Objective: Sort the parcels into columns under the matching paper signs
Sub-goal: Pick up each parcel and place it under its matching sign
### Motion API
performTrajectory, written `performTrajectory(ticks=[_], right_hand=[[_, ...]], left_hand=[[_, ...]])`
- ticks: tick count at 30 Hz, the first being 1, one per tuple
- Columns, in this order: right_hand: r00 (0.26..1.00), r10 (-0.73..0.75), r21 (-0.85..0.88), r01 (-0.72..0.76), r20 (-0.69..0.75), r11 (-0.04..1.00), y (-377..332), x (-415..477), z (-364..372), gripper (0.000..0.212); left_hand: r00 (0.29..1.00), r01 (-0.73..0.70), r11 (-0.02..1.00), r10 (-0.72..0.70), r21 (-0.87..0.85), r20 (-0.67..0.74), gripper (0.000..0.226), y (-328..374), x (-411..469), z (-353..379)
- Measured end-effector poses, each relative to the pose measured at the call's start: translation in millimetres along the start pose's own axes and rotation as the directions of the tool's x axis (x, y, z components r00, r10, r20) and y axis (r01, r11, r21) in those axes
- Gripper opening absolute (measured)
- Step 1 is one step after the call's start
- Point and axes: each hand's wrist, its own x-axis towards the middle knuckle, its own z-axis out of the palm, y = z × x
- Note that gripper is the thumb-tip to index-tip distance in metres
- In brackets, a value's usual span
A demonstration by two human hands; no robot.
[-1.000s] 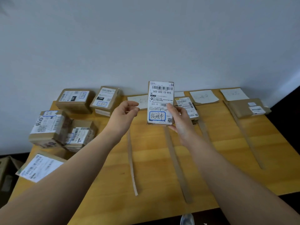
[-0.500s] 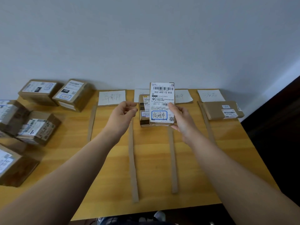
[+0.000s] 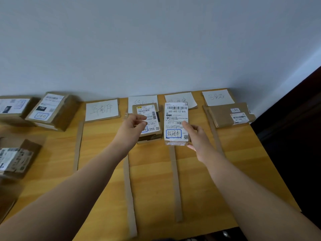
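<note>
Right hand (image 3: 198, 138): pinches the parcel (image 3: 176, 122) at its near right corner, thumb on the label, fingers behind.

Left hand (image 3: 133, 127): loosely curled, holding nothing, in front of the box (image 3: 149, 119) in the second column.

Change: half a second ago I saw the parcel overlapping that box. Now it sits clear to the box's right, just near of the third sign (image 3: 180, 99), over the far end of a strip (image 3: 175, 180). I read this as the column being chosen, with only the set-down left. I cannot tell whether it touches the table (image 3: 234, 171) yet.

Parcel, orientation: long axis runs near to far along the column, label facing up at me, barcode end far, blue-boxed handwriting near.

Beyond: flat parcel (image 3: 229, 114) in the far right column, unsorted boxes (image 3: 50, 110) at far left
</note>
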Motion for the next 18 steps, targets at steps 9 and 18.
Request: performTrajectory(ticks=[9, 18], right_hand=[[0.979, 0.202, -0.216, -0.192, 0.025, 0.957, 10.1, 63.9, -63.8, 0.054], [0.999, 0.036, -0.452, -0.042, -0.021, 0.891, -12.5, 121.0, -67.7, 0.035]], left_hand=[[0.995, 0.093, 0.995, -0.093, -0.018, -0.026, 0.016, 7.4, 23.8, 54.9], [0.987, 0.141, 0.990, -0.140, -0.001, -0.084, 0.017, 13.3, 47.5, 79.7]])
